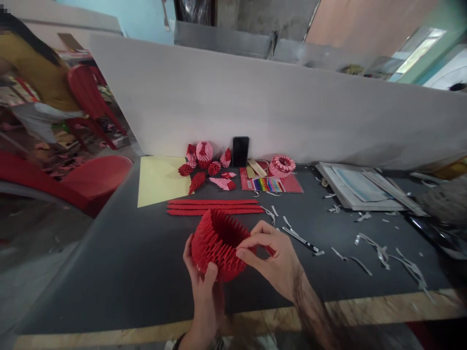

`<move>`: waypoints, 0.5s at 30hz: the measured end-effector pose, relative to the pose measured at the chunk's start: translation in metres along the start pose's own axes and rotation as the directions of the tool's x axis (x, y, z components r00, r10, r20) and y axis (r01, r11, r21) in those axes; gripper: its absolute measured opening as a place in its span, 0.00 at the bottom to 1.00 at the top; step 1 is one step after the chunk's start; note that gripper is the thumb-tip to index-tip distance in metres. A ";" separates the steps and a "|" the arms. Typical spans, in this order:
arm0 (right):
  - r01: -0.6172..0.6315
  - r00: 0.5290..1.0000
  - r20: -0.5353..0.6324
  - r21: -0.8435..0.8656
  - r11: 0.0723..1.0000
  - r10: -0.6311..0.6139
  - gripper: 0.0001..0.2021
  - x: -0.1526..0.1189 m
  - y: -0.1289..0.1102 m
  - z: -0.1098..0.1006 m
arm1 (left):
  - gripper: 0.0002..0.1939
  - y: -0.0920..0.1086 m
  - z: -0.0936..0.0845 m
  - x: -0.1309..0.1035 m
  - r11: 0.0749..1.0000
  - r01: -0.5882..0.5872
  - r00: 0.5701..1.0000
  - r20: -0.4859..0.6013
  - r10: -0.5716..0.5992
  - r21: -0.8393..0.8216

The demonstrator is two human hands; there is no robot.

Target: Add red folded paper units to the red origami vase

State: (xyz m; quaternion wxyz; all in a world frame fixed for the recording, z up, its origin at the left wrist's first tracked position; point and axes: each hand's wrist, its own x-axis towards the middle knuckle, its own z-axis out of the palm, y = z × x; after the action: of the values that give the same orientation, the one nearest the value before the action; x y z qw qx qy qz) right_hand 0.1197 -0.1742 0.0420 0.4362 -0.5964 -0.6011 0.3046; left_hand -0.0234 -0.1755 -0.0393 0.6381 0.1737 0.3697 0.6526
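Note:
A round red bowl of folded paper pieces (215, 243), tilted with its spiky open rim up and to the right, is held just over the dark table. My left hand (202, 272) grips it from the left and below, thumb on the near side. At the right rim, my right hand (270, 255) has thumb and index finger pinched on a small red paper piece, mostly hidden by the fingers. Behind the bowl lie several long red strips of stacked folded paper (215, 207).
Pink and red paper figures (204, 155) stand at the back, beside a yellow sheet (158, 177) and a phone (241, 151). To the right are a craft knife (301, 239), white paper scraps (372, 248) and a paper stack (357, 187). A person (44, 73) sits far left.

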 end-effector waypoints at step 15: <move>0.020 1.000 0.005 0.002 1.000 -0.020 0.08 0.000 -0.004 0.002 | 0.45 0.002 -0.002 -0.005 0.995 -0.047 0.997 0.070 0.041 0.086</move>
State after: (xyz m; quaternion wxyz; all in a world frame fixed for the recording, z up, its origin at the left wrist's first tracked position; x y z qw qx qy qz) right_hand 0.1164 -0.1745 0.0446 0.4381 -0.5890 -0.6081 0.3022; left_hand -0.0253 -0.1802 -0.0377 0.6276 0.2316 0.3723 0.6433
